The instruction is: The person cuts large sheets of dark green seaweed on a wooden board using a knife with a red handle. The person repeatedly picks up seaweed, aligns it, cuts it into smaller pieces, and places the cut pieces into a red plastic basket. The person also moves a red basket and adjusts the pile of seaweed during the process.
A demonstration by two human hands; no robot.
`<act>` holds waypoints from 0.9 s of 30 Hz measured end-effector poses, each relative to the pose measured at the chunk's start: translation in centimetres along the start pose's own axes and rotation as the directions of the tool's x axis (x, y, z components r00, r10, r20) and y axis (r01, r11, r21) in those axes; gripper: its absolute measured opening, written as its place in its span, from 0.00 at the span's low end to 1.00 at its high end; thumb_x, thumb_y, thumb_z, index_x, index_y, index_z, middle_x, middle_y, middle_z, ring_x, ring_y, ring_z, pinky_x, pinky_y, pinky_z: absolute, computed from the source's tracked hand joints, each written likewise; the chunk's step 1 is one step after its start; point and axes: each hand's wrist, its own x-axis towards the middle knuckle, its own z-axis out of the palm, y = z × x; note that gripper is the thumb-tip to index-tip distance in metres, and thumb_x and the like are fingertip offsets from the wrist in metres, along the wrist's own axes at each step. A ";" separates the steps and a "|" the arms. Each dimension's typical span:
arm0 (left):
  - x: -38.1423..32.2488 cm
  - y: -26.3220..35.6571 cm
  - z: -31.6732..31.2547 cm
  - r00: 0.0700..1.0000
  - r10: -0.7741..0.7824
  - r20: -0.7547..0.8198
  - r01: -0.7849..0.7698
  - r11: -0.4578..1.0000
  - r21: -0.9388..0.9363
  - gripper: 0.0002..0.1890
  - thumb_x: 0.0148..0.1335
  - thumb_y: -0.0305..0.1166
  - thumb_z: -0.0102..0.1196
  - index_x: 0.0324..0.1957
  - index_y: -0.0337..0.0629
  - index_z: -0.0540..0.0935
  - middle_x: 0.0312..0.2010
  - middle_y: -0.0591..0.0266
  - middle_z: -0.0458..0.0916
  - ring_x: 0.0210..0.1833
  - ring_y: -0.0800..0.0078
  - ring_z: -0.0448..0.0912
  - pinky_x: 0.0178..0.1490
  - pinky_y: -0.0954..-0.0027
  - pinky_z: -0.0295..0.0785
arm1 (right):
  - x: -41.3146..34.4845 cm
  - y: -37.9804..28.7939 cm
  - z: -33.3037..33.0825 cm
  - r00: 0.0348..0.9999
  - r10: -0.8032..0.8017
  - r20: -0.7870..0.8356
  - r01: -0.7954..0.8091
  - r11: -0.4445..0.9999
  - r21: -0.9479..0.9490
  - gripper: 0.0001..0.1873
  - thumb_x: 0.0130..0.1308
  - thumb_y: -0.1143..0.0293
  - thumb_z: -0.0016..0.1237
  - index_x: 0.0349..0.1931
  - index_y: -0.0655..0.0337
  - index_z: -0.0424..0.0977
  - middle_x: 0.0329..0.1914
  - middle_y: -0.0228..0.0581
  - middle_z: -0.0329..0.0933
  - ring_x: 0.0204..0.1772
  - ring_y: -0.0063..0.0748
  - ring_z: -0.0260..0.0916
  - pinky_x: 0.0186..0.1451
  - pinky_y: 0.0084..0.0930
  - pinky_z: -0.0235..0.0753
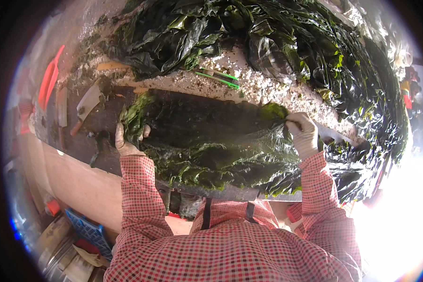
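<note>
A long bundle of dark green seaweed (pixel 211 155) lies across a dark board (pixel 107 149) in front of me. My left hand (pixel 130 141), in a pale glove, is shut around the bundle's left end, which stands up between thumb and fingers. At the right, my gloved right hand (pixel 301 130) pinches the edge of a seaweed frond (pixel 274 111). Beyond the board lies a green utility knife (pixel 218 77) on a surface strewn with white grains. A cleaver (pixel 90 100) rests at the board's left, beside another blade (pixel 62 107).
A large heap of wet seaweed (pixel 320 46) covers the far side and curves down the right. Red scissors or tongs (pixel 50 83) lie at the far left. Below the work surface, at lower left, stands a blue plastic crate (pixel 90 232) beside other items. Bright glare washes out the lower right.
</note>
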 end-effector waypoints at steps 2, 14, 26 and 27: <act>0.4 0.1 -1.6 0.999 0.045 0.004 -0.044 0.997 -0.070 0.22 0.67 0.43 0.54 0.56 0.36 0.81 0.47 0.50 0.86 0.31 0.62 0.79 0.31 0.58 0.66 | 0.4 1.7 0.7 0.920 0.377 -0.106 -0.354 0.916 0.191 0.12 0.67 0.83 0.54 0.48 0.60 0.82 0.50 0.34 0.82 0.44 0.27 0.79 0.49 0.21 0.83; 0.6 1.0 -2.1 0.992 0.120 -0.042 -0.126 0.978 -0.164 0.28 0.58 0.37 0.61 0.61 0.39 0.79 0.56 0.48 0.83 0.52 0.52 0.82 0.57 0.48 0.74 | 2.9 -9.5 11.0 0.720 -0.045 0.692 0.596 0.551 -0.584 0.18 0.69 0.53 0.55 0.52 0.52 0.81 0.50 0.40 0.79 0.54 0.44 0.77 0.56 0.42 0.79; 1.6 -0.6 -1.1 0.994 0.112 -0.011 -0.109 0.940 -0.323 0.19 0.67 0.52 0.61 0.35 0.46 0.85 0.39 0.45 0.88 0.33 0.55 0.87 0.37 0.49 0.80 | 3.8 -6.5 11.2 0.991 0.019 0.133 0.018 0.962 -0.274 0.08 0.64 0.77 0.58 0.44 0.60 0.82 0.46 0.43 0.83 0.44 0.40 0.81 0.51 0.33 0.82; 1.7 -1.0 -1.2 0.990 0.130 0.059 -0.097 0.916 -0.390 0.18 0.68 0.50 0.61 0.35 0.45 0.85 0.41 0.44 0.88 0.34 0.54 0.87 0.38 0.49 0.81 | 3.4 -6.8 12.1 0.994 -0.028 0.109 0.069 0.918 -0.391 0.09 0.65 0.77 0.57 0.45 0.60 0.81 0.46 0.46 0.82 0.45 0.43 0.81 0.52 0.34 0.82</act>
